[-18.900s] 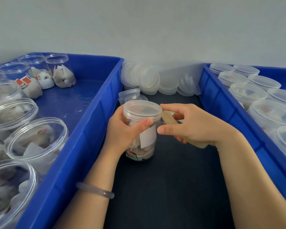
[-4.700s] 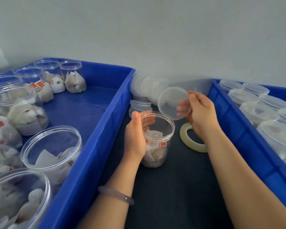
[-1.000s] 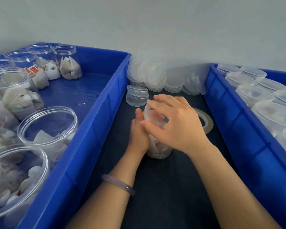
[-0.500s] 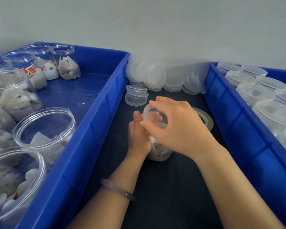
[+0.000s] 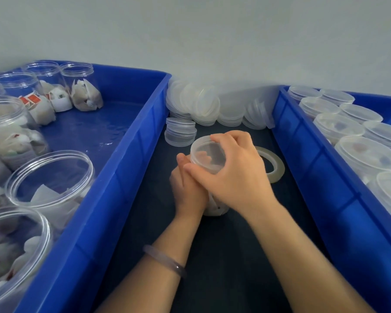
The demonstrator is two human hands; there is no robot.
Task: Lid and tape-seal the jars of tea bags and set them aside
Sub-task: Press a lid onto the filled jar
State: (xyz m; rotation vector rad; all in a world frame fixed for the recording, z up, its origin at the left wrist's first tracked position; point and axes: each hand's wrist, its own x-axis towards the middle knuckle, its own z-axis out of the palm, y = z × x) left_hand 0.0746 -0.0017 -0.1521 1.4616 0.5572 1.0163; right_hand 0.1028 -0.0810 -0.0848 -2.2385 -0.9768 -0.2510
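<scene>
The jar (image 5: 215, 209) of tea bags stands upright on the dark counter (image 5: 235, 256), caught between both hands, with only its base showing below them. Its clear lid (image 5: 207, 157) sits on the mouth, directly under the right hand (image 5: 235, 177). That hand is curled over the lid, fingertips on the far rim and thumb on the near rim. The left hand (image 5: 187, 188) is wrapped around the jar's left side just beneath the lid, thumb pointing up and touching the right thumb. A pale bracelet (image 5: 165, 260) sits on the left wrist.

Just beyond the right hand's knuckles, to its right, a tape roll (image 5: 279, 169) lies flat on the counter, partly hidden by the hand. Ahead of the left hand is a short stack of lids (image 5: 181, 132). Farther off, a heap of lids (image 5: 203, 105) leans against the wall.

Left of the left hand runs the wall of a blue left bin (image 5: 122, 177), which holds open jars (image 5: 50, 177) with tea bags inside. Right of the right hand, a blue right bin (image 5: 314, 166) holds lidded jars (image 5: 368, 154) packed close together.
</scene>
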